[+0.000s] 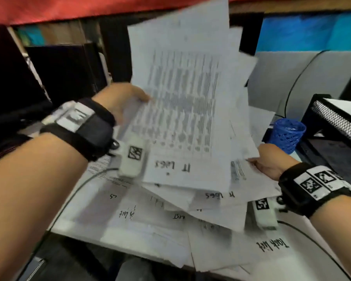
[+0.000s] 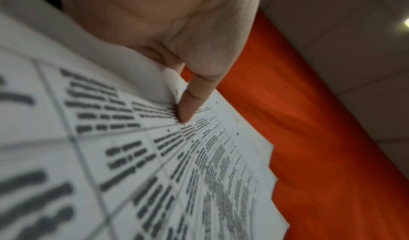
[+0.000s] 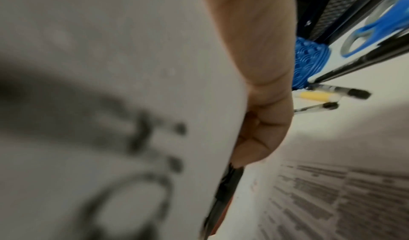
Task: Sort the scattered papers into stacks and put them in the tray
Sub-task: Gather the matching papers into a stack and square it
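Paper stack, pinched by left hand, apparently points lengthwise away, upward.

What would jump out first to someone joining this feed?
A fanned stack of printed sheets fills the middle, gripped by the left hand at its left edge and the right hand at its lower right corner. Beneath it, loose papers lie strewn; a blue pen cup stands at the right.
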The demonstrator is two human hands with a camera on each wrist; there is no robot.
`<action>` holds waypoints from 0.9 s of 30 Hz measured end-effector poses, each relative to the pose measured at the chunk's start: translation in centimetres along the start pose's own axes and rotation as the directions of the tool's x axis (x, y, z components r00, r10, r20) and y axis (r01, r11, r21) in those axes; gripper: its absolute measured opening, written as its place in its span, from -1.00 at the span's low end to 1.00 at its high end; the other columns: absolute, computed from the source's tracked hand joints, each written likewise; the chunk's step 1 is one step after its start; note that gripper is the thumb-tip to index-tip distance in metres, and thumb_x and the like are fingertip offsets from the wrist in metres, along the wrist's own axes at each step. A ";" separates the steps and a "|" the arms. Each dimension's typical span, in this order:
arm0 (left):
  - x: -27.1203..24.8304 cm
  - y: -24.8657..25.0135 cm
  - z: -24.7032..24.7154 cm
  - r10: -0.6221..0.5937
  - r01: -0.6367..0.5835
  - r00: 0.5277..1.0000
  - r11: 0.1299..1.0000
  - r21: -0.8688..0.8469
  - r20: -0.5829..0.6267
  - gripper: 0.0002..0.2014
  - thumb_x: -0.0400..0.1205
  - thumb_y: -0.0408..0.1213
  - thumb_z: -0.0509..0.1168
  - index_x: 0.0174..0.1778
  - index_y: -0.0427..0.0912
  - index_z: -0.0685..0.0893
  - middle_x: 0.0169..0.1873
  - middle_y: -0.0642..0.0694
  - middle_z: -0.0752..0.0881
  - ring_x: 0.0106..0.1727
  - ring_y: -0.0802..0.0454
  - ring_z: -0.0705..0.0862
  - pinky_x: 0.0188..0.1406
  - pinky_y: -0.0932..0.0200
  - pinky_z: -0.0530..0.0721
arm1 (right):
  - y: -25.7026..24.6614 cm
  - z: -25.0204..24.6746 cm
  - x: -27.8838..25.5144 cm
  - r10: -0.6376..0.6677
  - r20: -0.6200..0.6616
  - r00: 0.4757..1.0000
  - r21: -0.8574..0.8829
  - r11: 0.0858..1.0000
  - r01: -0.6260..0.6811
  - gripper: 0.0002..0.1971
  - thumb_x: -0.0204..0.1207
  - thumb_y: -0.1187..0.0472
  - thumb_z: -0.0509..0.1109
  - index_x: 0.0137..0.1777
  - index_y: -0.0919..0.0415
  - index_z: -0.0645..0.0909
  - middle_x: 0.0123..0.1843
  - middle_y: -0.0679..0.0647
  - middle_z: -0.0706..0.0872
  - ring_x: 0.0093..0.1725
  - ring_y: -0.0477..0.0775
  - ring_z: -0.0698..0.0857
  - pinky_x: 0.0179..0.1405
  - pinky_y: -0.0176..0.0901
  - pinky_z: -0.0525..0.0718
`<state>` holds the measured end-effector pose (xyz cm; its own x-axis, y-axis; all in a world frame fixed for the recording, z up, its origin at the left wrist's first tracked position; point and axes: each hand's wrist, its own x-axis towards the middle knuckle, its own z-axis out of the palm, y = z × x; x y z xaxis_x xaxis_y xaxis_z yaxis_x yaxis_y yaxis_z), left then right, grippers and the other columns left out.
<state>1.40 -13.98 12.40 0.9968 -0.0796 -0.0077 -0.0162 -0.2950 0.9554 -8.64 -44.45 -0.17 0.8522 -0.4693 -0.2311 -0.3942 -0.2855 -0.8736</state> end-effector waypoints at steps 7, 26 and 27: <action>-0.8 -5.0 4.4 -0.035 0.047 0.991 0.995 -0.092 0.126 -0.71 0.55 -0.53 0.36 0.19 -0.32 0.57 0.07 -0.16 0.69 0.13 -0.13 0.67 0.13 0.10 0.59 | -2.2 1.8 -2.9 -0.115 0.110 0.987 0.315 0.946 0.075 -0.77 0.59 0.35 0.33 0.16 0.48 0.63 0.07 0.36 0.76 0.02 0.35 0.71 0.14 0.18 0.64; -1.2 -8.7 4.6 0.141 -0.116 0.968 0.985 -0.125 0.208 -0.68 0.62 -0.31 0.35 0.30 -0.05 0.62 0.17 0.05 0.75 0.21 0.05 0.70 0.36 -0.04 0.55 | -2.7 1.4 -2.2 -0.291 -0.018 0.957 0.584 0.774 0.246 -0.78 0.66 0.31 0.19 0.07 0.24 0.69 -0.10 0.09 0.82 -0.04 0.15 0.77 0.09 0.00 0.69; -1.2 -8.8 4.9 0.144 -0.123 0.965 0.986 -0.110 0.218 -0.69 0.62 -0.30 0.35 0.28 -0.02 0.62 0.17 0.08 0.74 0.22 0.07 0.69 0.36 -0.01 0.54 | -2.6 1.6 -2.0 -0.275 -0.014 0.961 0.578 0.782 0.232 -0.75 0.68 0.18 0.20 0.14 0.25 0.67 -0.02 0.20 0.79 -0.02 0.17 0.76 0.21 0.09 0.64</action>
<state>-0.06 -15.96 2.53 0.9426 -0.3274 0.0661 -0.1297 -0.1765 0.9757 -8.78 -41.42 1.85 0.9229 -0.3842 0.0243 0.0888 0.1511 -0.9845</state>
